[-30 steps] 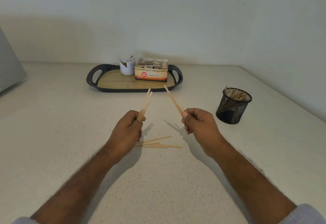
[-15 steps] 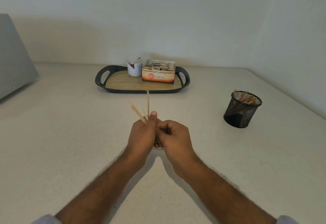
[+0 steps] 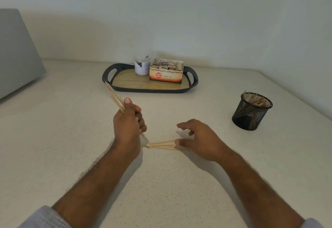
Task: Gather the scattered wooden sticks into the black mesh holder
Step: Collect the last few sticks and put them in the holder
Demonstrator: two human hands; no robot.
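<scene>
My left hand (image 3: 128, 125) is closed around a small bunch of wooden sticks (image 3: 114, 96) that slant up and to the left, with their lower ends poking out below the fist. A few loose sticks (image 3: 160, 144) lie fanned on the counter between my hands. My right hand (image 3: 198, 140) hovers over their right ends, fingers spread, fingertips touching them. The black mesh holder (image 3: 251, 113) stands upright at the right, with several sticks inside it.
A black-rimmed wooden tray (image 3: 132, 82) sits at the back with a white jar (image 3: 142, 64) and a ginger tea box (image 3: 166, 74) on it. A grey slanted object (image 3: 17, 51) is at the far left. Walls close the counter behind and to the right.
The stick in my right hand passed to the left hand as the hands met. They then parted, and the right hand dropped onto the loose sticks on the counter.
</scene>
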